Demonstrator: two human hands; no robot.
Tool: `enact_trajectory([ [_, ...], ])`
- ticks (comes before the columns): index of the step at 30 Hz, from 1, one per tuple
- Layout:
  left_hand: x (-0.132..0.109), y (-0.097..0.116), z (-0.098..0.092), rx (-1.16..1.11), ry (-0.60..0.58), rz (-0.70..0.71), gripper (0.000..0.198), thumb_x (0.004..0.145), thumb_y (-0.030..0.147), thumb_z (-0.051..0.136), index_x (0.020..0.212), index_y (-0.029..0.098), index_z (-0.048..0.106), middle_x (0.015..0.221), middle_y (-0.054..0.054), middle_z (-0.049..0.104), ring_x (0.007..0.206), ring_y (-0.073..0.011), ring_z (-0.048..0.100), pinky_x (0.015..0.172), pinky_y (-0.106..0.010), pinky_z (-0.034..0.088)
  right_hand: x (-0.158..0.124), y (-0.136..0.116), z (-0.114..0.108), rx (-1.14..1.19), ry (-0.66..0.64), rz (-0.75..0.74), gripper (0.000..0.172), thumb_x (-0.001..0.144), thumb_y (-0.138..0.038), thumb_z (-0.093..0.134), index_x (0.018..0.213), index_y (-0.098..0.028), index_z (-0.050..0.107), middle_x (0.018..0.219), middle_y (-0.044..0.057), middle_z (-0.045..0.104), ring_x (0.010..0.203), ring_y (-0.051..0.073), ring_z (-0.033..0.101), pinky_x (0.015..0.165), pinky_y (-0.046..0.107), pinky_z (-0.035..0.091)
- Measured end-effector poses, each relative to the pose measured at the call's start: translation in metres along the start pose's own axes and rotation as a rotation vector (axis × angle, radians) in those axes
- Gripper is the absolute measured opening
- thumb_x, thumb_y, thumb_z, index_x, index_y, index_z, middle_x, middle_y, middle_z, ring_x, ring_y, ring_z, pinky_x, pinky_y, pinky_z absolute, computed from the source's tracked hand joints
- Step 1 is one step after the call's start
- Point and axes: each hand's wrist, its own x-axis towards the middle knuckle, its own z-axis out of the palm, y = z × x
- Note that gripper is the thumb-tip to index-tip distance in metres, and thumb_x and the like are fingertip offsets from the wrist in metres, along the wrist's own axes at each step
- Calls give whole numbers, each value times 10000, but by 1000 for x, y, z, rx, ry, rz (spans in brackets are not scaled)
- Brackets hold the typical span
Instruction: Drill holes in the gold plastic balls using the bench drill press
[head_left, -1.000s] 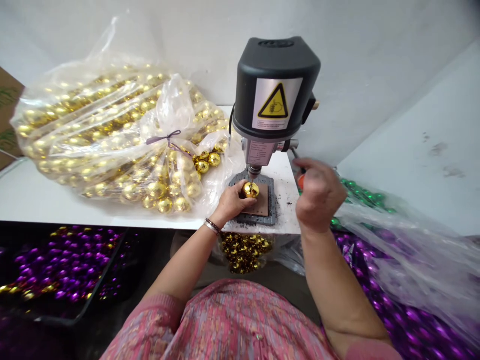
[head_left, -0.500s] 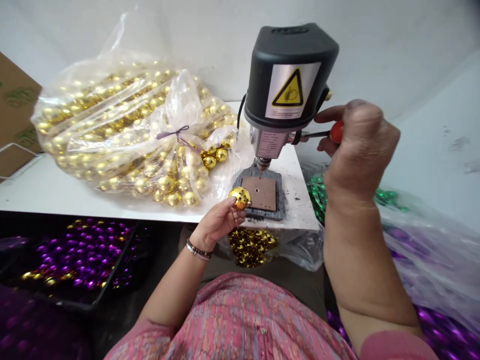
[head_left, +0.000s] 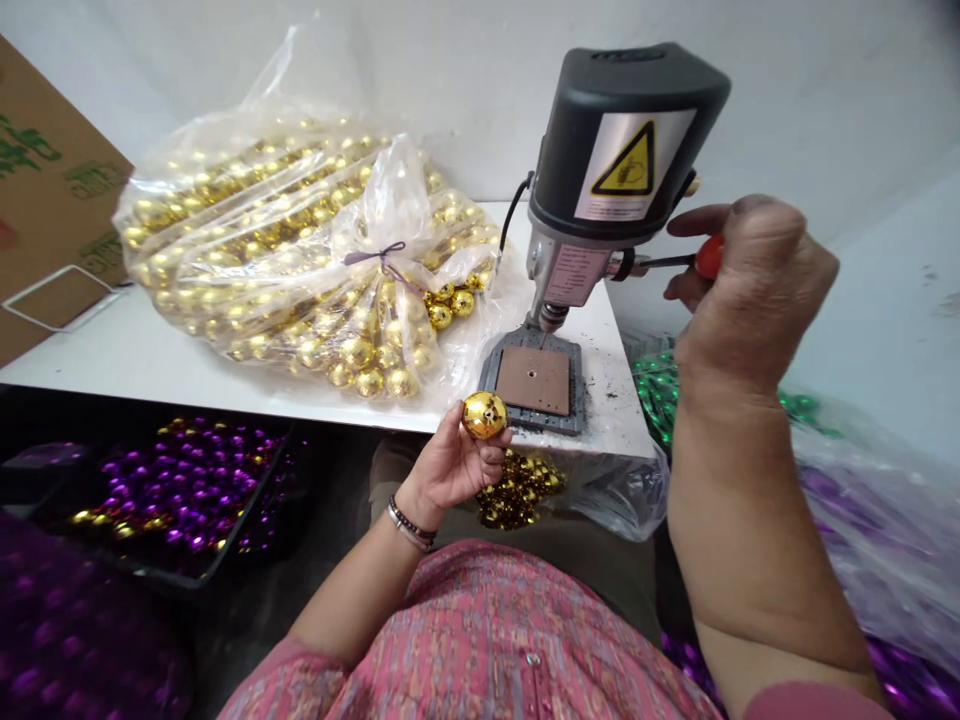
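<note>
My left hand (head_left: 455, 462) holds a shiny gold ball (head_left: 484, 415) between its fingers, just off the near left corner of the drill press base (head_left: 576, 392). A small dark spot, which looks like a hole, shows on the ball's face. My right hand (head_left: 757, 290) is wrapped around the red knob (head_left: 709, 257) on the feed lever of the drill press (head_left: 634, 150). The thin bit (head_left: 544, 338) points down above a brown plate (head_left: 534, 380) with a hole in it, and nothing lies on that plate.
A tied clear bag of gold balls (head_left: 300, 260) covers much of the white table (head_left: 225, 365). Below hang gold beads (head_left: 521, 488) in an open plastic bag. Purple balls fill a black crate (head_left: 180, 480) at left; a cardboard box (head_left: 60, 190) stands behind. Green beads (head_left: 656, 390) lie at right.
The gold ball has turned in my left hand, so the dark spot now faces me. It has come slightly nearer. My right hand stays on the knob; the whole view has shifted.
</note>
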Motion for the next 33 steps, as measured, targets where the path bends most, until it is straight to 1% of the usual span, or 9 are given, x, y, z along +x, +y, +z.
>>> enact_trajectory([
  [4, -3, -6, -9, 136, 61, -2, 578, 725, 697, 694, 898, 147, 653, 826, -69, 635, 581, -78, 435, 546, -229, 376, -3, 4, -2, -15, 1, -22, 336, 921, -279, 405, 742, -98, 625, 627, -28, 522, 503, 16, 424, 501, 189, 320],
  [7, -12, -3, -2, 201, 78, 65, 614, 717, 745, 649, 920, 165, 652, 815, -58, 611, 576, -82, 407, 561, -251, 367, -4, 3, -1, -68, 7, -8, 337, 900, -282, 401, 721, -101, 622, 643, -12, 559, 505, 21, 429, 517, 208, 332],
  [12, -49, 32, 58, 419, 47, 425, 867, 684, 943, 395, 1034, 199, 671, 776, -63, 599, 540, -106, 395, 520, -302, 383, -7, -13, 4, -115, 31, 21, 314, 855, -272, 409, 594, -146, 531, 731, 51, 670, 510, 41, 465, 507, 235, 337],
  [15, -70, 56, 102, 595, 42, 722, 994, 661, 1000, 229, 1113, 221, 650, 776, -63, 591, 549, -125, 439, 503, -313, 396, -7, -22, 4, -241, -3, 100, 290, 835, -158, 386, 623, -130, 582, 732, 58, 644, 541, 55, 477, 534, 251, 368],
  [18, -79, 67, 133, 732, 21, 868, 1043, 642, 1014, 184, 1180, 235, 620, 796, -71, 600, 604, -149, 498, 524, -321, 428, -7, -18, 3, -236, 1, 126, 275, 807, -149, 413, 630, -134, 624, 681, 46, 620, 558, 79, 493, 560, 277, 387],
  [24, -78, 65, 158, 796, -79, 956, 1010, 668, 999, 224, 1169, 219, 626, 775, -74, 604, 650, -173, 577, 511, -314, 470, -6, 0, -1, -105, 8, 116, 256, 755, -292, 467, 585, -168, 612, 732, 47, 697, 577, 108, 506, 550, 302, 361],
  [28, -79, 62, 158, 921, -5, 1056, 898, 756, 929, 306, 1221, 226, 615, 849, -92, 647, 803, -232, 657, 595, -353, 544, -6, -1, -5, -113, -16, 127, 265, 756, -320, 476, 625, -166, 647, 701, 38, 668, 567, 107, 477, 558, 309, 353],
  [30, -79, 63, 155, 1038, 95, 1228, 762, 795, 837, 462, 1249, 241, 598, 949, -89, 676, 929, -264, 674, 710, -390, 583, -6, -1, -5, -117, -24, 128, 289, 771, -346, 480, 691, -164, 690, 668, 31, 633, 576, 115, 479, 565, 311, 356],
  [33, -78, 68, 153, 1240, 301, 1645, 670, 755, 630, 723, 1287, 257, 561, 1167, -73, 666, 1154, -298, 627, 960, -442, 559, -6, 2, -6, -124, -58, 102, 334, 797, -377, 466, 764, -165, 722, 651, 22, 592, 601, 126, 487, 600, 317, 384],
])
